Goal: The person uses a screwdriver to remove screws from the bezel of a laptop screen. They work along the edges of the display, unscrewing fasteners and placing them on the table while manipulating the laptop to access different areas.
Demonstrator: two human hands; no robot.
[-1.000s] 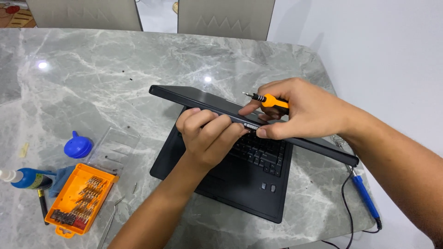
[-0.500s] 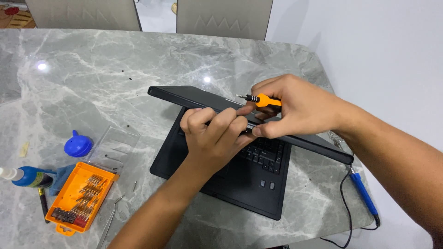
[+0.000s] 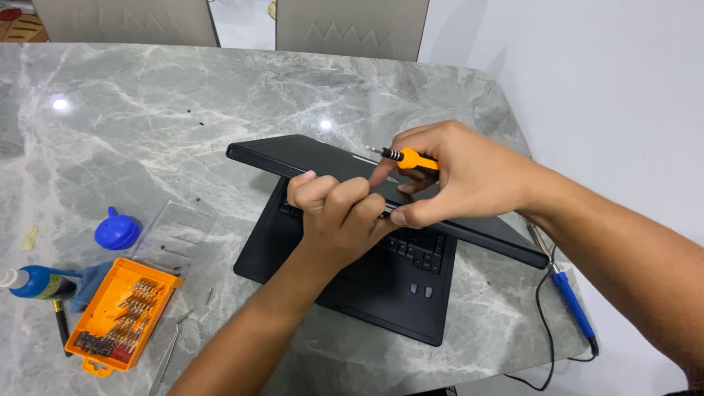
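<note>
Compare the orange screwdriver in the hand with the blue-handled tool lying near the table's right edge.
The orange screwdriver is held in the right hand above the laptop lid; the blue-handled tool lies untouched on the table. The screwdriver has an orange handle with a black collar and no cord; the blue-handled tool trails a black cord. The screwdriver points left; the blue-handled tool lies diagonally along the table edge. Both are slim hand tools with metal tips.

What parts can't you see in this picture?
Head view only:
- Laptop screen: faces down, and the lid is seen from behind.
- Left hand fingertips: curled under the lid edge.
- Screwdriver handle end: inside the right hand.
- Bits in the orange case: too small.
- Blue bottle: cut by the left edge.
</note>
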